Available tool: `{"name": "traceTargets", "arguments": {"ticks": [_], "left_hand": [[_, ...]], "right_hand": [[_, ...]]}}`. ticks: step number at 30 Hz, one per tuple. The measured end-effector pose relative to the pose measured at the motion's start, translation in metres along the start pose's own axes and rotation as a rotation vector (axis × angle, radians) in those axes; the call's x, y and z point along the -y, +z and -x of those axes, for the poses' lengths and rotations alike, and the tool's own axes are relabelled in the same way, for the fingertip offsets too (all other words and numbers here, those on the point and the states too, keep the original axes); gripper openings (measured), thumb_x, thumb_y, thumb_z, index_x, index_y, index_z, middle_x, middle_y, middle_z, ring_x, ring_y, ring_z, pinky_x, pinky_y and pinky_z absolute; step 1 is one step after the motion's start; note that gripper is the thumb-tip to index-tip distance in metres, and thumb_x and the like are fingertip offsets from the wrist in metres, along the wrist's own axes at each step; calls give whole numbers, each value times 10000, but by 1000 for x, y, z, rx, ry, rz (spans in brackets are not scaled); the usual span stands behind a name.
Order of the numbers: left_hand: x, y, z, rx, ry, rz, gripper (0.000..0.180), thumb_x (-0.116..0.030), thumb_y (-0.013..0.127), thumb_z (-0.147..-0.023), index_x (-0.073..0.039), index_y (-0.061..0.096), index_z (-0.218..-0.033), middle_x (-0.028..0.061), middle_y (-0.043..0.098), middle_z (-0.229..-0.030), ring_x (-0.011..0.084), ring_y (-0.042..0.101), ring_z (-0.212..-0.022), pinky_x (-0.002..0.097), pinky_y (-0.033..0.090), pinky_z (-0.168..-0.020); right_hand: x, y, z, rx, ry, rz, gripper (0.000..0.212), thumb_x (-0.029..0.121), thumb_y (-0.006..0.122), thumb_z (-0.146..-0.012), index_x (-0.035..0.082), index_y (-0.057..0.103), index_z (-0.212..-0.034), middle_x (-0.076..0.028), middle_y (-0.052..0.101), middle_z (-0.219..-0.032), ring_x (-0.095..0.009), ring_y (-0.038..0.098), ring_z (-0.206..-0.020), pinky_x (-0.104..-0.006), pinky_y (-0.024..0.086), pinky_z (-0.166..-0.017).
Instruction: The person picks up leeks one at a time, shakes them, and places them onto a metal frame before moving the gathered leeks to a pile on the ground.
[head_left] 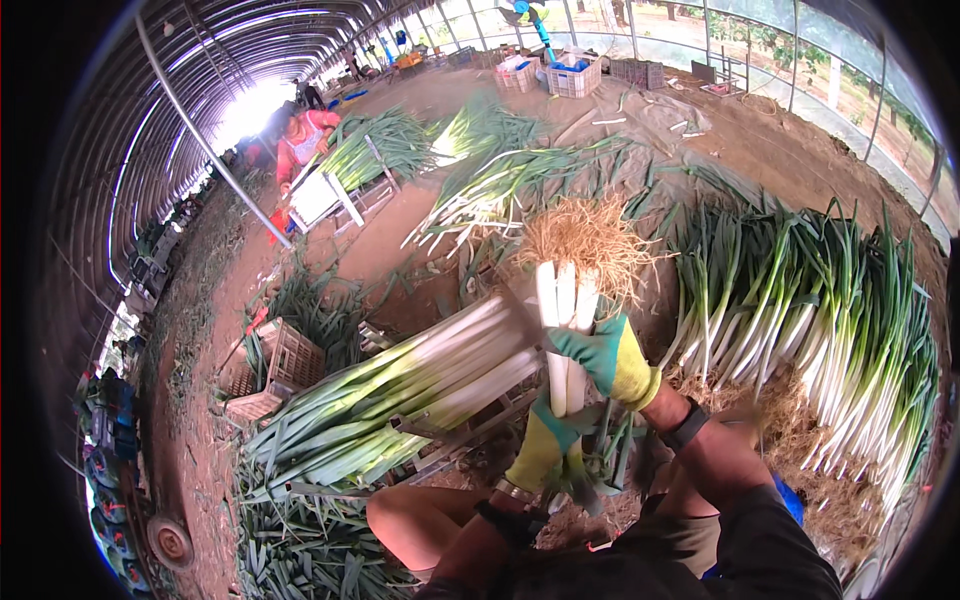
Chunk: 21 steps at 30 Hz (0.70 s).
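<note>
A small bunch of leeks (566,296) stands nearly upright before me, its shaggy brown roots (590,240) at the top and its white stems below. My left hand (545,440), in a yellow and green glove, is closed round the lower stems. Higher up, my right hand (612,362), gloved alike, wraps its fingers round the same stems from the right. Just left of the bunch, trimmed leeks (400,385) lie side by side on a low metal rack (425,450), white ends towards my hands. A brownish blur by those ends is too smeared to name.
Many untrimmed leeks (800,320) lie in a row at my right. A plastic crate (290,362) stands at the left, and cut leaves (310,550) heap below the rack. Further off, a person in red (305,140) works beside another leek pile (375,148).
</note>
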<state>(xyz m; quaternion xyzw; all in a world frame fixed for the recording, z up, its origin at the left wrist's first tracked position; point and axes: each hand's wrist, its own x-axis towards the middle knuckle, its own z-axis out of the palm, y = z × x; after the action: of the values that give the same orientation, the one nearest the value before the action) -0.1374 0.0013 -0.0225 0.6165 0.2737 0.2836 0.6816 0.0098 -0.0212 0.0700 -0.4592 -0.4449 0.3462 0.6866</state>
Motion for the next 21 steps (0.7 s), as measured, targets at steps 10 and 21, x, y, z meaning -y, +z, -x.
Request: {"name": "traceTargets", "arguments": {"ticks": [10, 21], "left_hand": [[24, -2, 0, -402, 170, -184, 421, -51, 751, -846, 14, 610, -1238, 32, 690, -979, 101, 628, -833, 298, 553, -721], [26, -38, 30, -541, 190, -302, 377, -98, 803, -822, 8, 646, -1148, 29, 674, -855, 104, 607, -698, 294, 522, -607]], "right_hand": [[-10, -50, -18, 398, 75, 757, 233, 92, 700, -922, -5, 732, -1131, -122, 765, -893, -196, 704, -768, -331, 569, -734], [-41, -80, -20, 545, 143, 1367, 282, 107, 599, -852, 86, 767, -1078, -231, 741, -1046, -420, 712, -1000, -484, 560, -869]]}}
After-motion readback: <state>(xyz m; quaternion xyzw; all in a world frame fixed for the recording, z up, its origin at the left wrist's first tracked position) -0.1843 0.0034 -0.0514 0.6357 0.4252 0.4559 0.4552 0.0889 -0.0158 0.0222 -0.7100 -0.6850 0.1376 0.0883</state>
